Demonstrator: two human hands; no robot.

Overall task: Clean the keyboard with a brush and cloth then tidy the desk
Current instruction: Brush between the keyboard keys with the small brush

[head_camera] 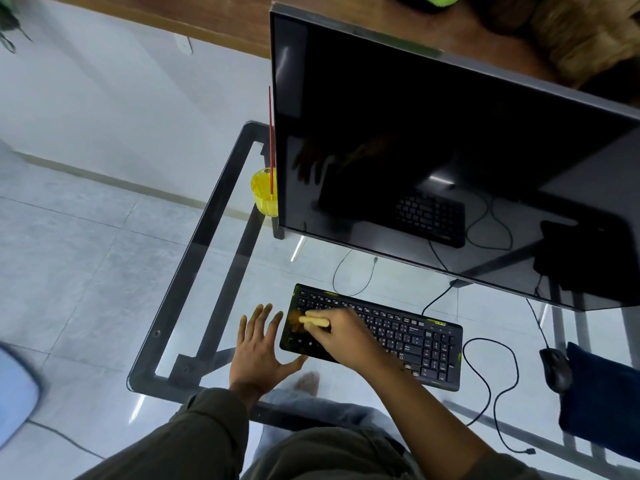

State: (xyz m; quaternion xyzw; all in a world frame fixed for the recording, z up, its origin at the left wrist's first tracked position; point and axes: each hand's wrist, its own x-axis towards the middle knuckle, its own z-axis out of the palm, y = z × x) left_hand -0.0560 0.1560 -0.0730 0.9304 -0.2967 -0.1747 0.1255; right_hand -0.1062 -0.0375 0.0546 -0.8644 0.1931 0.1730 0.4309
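The keyboard (pixel 415 341) is sitting near the front edge of the glass desk (pixel 181 271), you're sweeping its left keys with the brush (pixel 311 321) gripped in your right hand (pixel 343 336), and your left hand (pixel 259 344), lying spread flat alongside, is barely bracing it, so I'd say you're risking a skid.

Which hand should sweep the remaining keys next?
Right. The right hand grips the brush over the keyboard; the left hand lies flat on the glass desk beside its left end, holding nothing.

We get brush (pixel 311 321) bristles blurred over keyboard (pixel 415 337) left end, handle part-hidden in right hand (pixel 341 336); cloth (pixel 602 393) right of keyboard cut by edge.
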